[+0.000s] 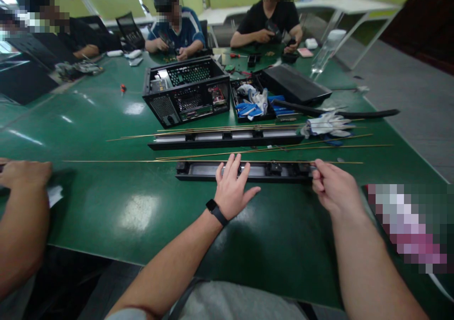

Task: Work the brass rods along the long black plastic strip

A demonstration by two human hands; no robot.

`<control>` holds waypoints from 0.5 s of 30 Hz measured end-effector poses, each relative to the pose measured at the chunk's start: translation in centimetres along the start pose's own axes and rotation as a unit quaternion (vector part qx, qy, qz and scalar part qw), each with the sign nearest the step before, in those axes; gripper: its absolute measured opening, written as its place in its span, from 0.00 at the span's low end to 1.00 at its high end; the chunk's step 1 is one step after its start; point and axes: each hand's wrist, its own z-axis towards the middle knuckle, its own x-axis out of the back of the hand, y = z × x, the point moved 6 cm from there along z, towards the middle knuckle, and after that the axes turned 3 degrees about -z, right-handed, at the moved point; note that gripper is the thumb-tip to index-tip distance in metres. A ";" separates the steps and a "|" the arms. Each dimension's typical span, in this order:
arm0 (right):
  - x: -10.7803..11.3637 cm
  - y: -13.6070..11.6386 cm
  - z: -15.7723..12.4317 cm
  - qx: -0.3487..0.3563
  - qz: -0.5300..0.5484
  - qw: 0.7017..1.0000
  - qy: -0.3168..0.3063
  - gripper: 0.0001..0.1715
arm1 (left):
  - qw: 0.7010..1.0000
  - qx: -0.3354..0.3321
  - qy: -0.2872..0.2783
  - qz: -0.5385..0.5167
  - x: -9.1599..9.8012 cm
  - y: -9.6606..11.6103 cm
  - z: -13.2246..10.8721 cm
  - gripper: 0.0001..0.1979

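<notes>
The long black bar (280, 171) lies flat on the green table (106, 206) right in front of the person, long axis running left to right, ends pointing to either side. The left hand (232, 190) is spread flat over its middle, looks like that's to pin it so it can't slide. The right hand (333, 187) is closed on the right end, probably steadying it. A thin brass rod (142, 161) runs parallel just behind, and a second bar (220, 139) lies beyond that.
</notes>
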 end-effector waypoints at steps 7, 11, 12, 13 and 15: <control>0.2 0.1 0.3 0.000 -0.007 1.000 -0.005 0.23 | 1.000 0.018 0.006 0.000 0.7 0.1 0.0 0.35; 0.0 0.1 0.3 0.003 -0.004 1.000 -0.009 0.24 | 0.999 0.028 0.017 0.002 2.2 -0.1 0.1 0.34; 0.0 0.1 0.3 0.002 -0.003 1.000 -0.010 0.24 | 0.999 0.035 0.026 0.003 2.7 -0.4 0.1 0.34; -0.1 0.1 0.3 0.001 -0.002 1.000 -0.010 0.24 | 0.998 0.045 0.038 0.005 3.3 -0.7 0.1 0.34; -0.1 0.1 0.3 0.001 0.000 1.000 -0.010 0.24 | 0.995 0.071 0.067 0.009 4.3 -1.8 -0.2 0.34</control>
